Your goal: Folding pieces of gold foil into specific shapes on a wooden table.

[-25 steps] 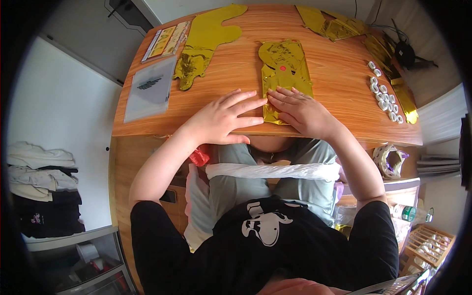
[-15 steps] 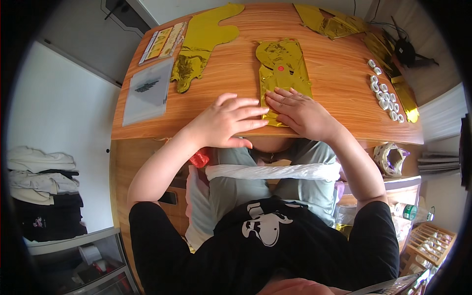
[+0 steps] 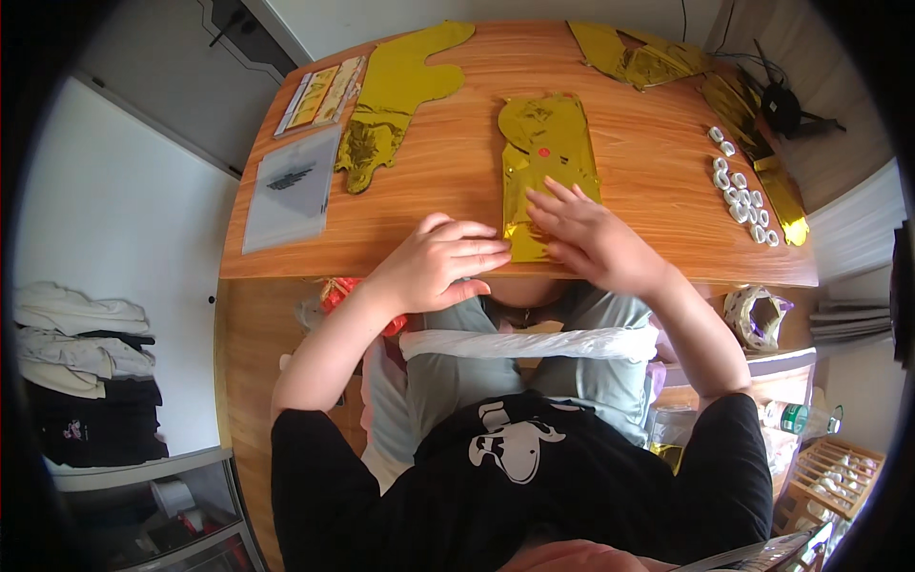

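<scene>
A folded gold foil sheet (image 3: 562,119) lies flat near the middle of the table, a small red spot on its upper part. My left hand (image 3: 450,255) rests at the table's front edge, its fingertips at the foil's lower left side; its fingers are stretched out and hold nothing. Over the lower right part of the foil is my right hand (image 3: 600,238), slightly blurred, fingers spread. Whether its palm touches the foil cannot be made out. Part of the foil's lower end is hidden under the right hand.
Another gold foil piece (image 3: 400,76) lies back left, by printed sheets (image 3: 319,95) and a clear plastic sleeve (image 3: 286,205). Several small white rings (image 3: 739,195) sit at the right. More gold foil (image 3: 648,59) and a black device (image 3: 782,107) are at the back right.
My right hand has shifted from lying flat on the foil to a more spread, raised-looking pose. My left hand has moved slightly down and left. The whole view has tilted a little.
</scene>
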The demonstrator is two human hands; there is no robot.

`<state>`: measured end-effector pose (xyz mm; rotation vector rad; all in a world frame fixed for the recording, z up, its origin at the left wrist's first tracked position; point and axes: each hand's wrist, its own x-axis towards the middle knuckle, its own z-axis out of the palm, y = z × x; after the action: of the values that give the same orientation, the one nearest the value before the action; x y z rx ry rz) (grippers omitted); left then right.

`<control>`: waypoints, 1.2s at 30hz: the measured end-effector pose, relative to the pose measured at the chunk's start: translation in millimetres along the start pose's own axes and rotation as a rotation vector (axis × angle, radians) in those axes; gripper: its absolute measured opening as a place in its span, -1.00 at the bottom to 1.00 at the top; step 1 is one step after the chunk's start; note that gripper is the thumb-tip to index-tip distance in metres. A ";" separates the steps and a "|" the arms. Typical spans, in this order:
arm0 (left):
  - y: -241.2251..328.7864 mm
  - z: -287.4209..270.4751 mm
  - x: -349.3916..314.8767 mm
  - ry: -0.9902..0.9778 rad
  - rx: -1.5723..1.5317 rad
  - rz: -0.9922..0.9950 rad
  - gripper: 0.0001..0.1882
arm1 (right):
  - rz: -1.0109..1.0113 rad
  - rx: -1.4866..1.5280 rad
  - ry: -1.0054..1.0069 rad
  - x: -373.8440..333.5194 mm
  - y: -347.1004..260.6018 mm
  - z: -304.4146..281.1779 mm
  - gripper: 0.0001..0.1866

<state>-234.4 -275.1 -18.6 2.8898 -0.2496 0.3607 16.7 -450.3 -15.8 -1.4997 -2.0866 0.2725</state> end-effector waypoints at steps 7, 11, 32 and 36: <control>18.5 12.9 -19.9 0.188 -0.135 -0.044 -0.61 | -0.026 -0.288 0.220 -73.8 -20.3 0.0 -0.68; 27.7 26.9 -10.6 0.372 0.187 0.004 -0.70 | -0.133 -0.383 0.314 -74.4 -16.8 6.7 -0.76; 39.1 46.6 -17.0 0.421 0.306 -0.132 -0.36 | -0.072 -0.350 0.317 -87.7 -26.3 17.4 -0.45; 43.1 22.9 2.6 0.169 0.239 -0.326 0.03 | 0.233 -0.428 0.244 -67.7 -33.3 15.8 -0.24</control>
<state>-235.1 -322.3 -31.2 3.0330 0.3102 0.6045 -3.5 -522.2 -34.6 -1.9189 -1.8487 -0.2810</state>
